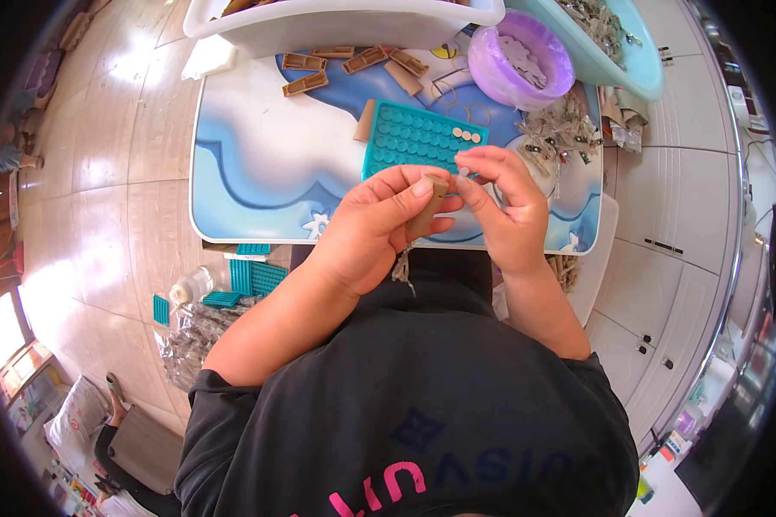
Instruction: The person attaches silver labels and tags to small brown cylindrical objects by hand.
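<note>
My left hand (366,220) is closed around a small tan block-like piece (424,214), held upright above the table's near edge. Greyish strands (402,269) dangle below that hand. Close beside it, thumb and forefinger of my right hand (510,211) pinch a small whitish bit (463,172), too small to name. Just beyond both hands lies a teal tray (396,146) with rows of round hollows; a few pale discs (466,135) sit at its right side. The hands hide the tray's near edge.
Several hollow tan pieces (305,84) lie at the table's far side. A white bin (319,33), a purple bowl (484,76) of pale flat pieces and a light-teal tub (642,73) stand behind. Wire-like bundles (560,129) lie right; teal trays (258,277) and a bag sit lower left.
</note>
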Tool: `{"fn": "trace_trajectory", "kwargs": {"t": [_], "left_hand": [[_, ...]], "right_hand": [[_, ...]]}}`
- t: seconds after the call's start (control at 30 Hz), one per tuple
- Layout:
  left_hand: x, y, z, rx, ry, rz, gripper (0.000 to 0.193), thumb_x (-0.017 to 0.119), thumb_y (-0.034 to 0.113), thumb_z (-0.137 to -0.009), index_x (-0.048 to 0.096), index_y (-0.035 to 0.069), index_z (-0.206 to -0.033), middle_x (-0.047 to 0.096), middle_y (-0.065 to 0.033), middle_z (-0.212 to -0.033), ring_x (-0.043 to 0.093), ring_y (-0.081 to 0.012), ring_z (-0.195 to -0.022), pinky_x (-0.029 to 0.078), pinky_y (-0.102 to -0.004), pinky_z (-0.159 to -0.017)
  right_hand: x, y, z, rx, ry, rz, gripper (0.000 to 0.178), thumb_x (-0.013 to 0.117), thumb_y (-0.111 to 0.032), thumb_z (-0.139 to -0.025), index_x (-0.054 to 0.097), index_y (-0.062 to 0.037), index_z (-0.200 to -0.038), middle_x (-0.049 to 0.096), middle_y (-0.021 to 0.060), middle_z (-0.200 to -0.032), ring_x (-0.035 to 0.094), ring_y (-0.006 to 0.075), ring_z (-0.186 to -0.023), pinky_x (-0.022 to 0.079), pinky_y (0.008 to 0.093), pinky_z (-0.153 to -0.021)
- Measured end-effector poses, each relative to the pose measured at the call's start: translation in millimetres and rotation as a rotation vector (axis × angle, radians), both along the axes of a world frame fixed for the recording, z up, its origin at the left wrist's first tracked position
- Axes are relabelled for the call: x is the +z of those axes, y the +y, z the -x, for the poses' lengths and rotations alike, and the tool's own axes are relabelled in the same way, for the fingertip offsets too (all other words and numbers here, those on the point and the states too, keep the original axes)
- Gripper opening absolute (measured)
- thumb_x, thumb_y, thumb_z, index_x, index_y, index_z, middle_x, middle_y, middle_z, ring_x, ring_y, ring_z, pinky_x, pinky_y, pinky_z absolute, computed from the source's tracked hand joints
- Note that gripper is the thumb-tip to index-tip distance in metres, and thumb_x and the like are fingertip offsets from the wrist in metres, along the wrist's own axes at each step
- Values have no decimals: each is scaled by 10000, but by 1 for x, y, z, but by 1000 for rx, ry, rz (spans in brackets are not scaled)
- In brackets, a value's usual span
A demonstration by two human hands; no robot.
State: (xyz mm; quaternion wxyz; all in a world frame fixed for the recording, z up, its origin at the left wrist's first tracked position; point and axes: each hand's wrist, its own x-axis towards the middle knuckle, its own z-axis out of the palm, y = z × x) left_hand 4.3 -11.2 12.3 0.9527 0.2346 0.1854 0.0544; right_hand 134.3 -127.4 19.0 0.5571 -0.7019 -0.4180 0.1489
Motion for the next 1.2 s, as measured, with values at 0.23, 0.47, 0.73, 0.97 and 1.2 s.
{"fn": "trace_trajectory", "kwargs": {"t": [0.23,0.47,0.73,0.97,1.2], "left_hand": [[-5,3,0,17,31,136,250,515,158,-921,544,4,-1115,611,-110,-1060,590,-209,-981,480,-330,-862],[-11,2,0,22,-50,267,253,537,156,-914,552,-19,-1096,620,-118,-1021,597,-196,-912,485,-316,-858],[-4,1,0,17,-50,207,283,548,207,-913,557,-26,-1073,596,-88,-934,562,-178,-873,437,-306,-851],[1,-2,-4,-8,-136,183,295,540,219,-914,567,-14,-1093,496,11,-733,523,-124,-721,461,-283,-839],[1,-3,-1,22,-7,184,319,544,223,-915,553,-24,-1118,608,-51,-882,590,-155,-882,460,-311,-840]], "right_hand": [[4,-9,-1,-12,133,-12,80,662,-6,-781,619,-14,-847,610,78,-864,590,163,-795,459,258,-688],[-4,-4,13,36,-116,-193,113,679,18,-767,633,-17,-865,610,111,-914,606,178,-780,490,260,-672],[-9,1,16,3,-149,-277,129,674,23,-776,664,-24,-896,588,118,-953,606,153,-731,505,238,-600],[-11,-1,13,25,-263,-218,150,679,26,-762,672,-38,-897,595,110,-965,599,152,-703,488,242,-595],[-3,4,16,-10,-259,-194,141,679,25,-750,633,-13,-877,612,115,-910,606,198,-760,491,268,-637]]}}
